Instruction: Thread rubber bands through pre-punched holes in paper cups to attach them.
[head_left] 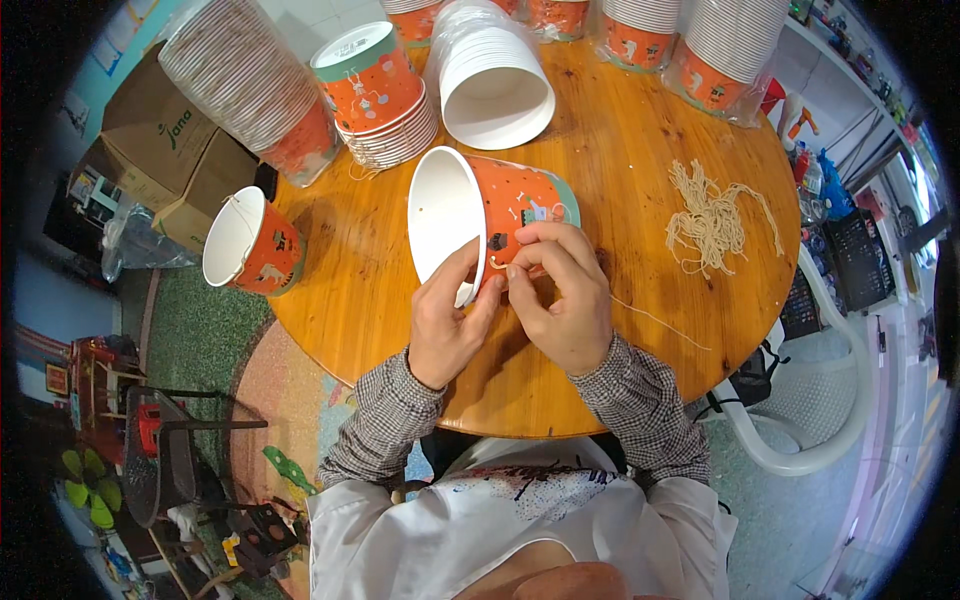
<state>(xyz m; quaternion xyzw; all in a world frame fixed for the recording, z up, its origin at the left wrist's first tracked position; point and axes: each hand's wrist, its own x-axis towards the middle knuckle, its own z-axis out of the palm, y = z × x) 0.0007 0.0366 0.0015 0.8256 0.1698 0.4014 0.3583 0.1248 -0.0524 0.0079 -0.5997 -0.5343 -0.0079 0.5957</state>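
Observation:
An orange paper bucket (512,188) with a white inside and a green base band lies on its side at the middle of the table, mouth to the left. My left hand (447,325) grips its near rim, fingers inside the mouth and thumb outside. Against the printed wall, my right hand (568,305) pinches a cream string (499,265) between thumb and forefinger, close to the left thumb. A loose tail of string (662,323) trails right from under that hand across the wood. Whether the string passes through the wall is hidden by my fingers.
A tangled heap of cream string (710,222) lies at the right of the round wooden table (640,150). Another bucket with a string (275,250) stands at the left edge. Bucket stacks (385,130) line the far side; a white chair (860,400) is at right.

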